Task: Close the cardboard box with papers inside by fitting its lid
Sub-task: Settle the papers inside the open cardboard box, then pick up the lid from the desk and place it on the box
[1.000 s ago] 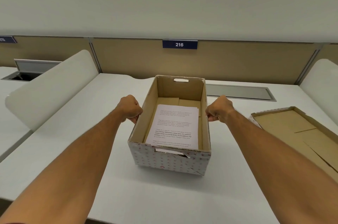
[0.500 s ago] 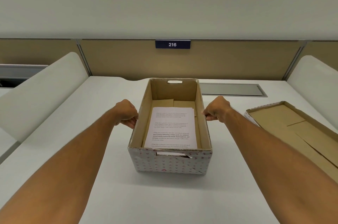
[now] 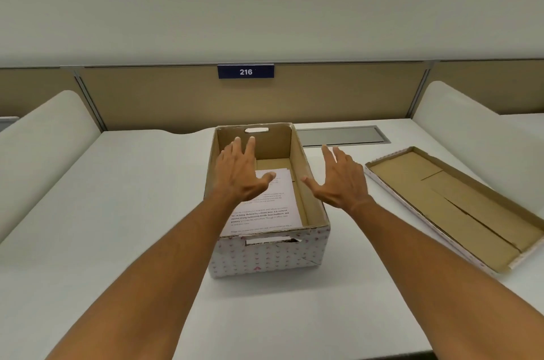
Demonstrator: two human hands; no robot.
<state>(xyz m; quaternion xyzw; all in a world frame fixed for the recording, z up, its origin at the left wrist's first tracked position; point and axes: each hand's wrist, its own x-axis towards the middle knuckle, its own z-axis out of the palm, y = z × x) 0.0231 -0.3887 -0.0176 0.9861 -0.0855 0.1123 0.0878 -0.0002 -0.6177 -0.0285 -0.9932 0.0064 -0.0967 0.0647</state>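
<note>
An open cardboard box (image 3: pixel 269 256), white with small pink marks outside and brown inside, stands on the white desk. Printed papers (image 3: pixel 265 212) lie flat on its bottom. Its lid (image 3: pixel 453 203) lies upside down on the desk to the right, brown inside facing up. My left hand (image 3: pixel 238 174) hovers over the box's left side, fingers spread, holding nothing. My right hand (image 3: pixel 338 180) hovers just right of the box's right wall, also spread and empty. Neither hand touches the box or the lid.
The white desk (image 3: pixel 117 212) is bounded by curved white dividers on the left (image 3: pixel 41 147) and right (image 3: pixel 471 136). A tan back panel carries a blue sign reading 216 (image 3: pixel 245 71). A grey cable hatch (image 3: pixel 341 136) sits behind the box.
Both hands have let go of the box's side walls, lifted and spread open. The left hand has moved in over the box. The box now sits slightly turned.
</note>
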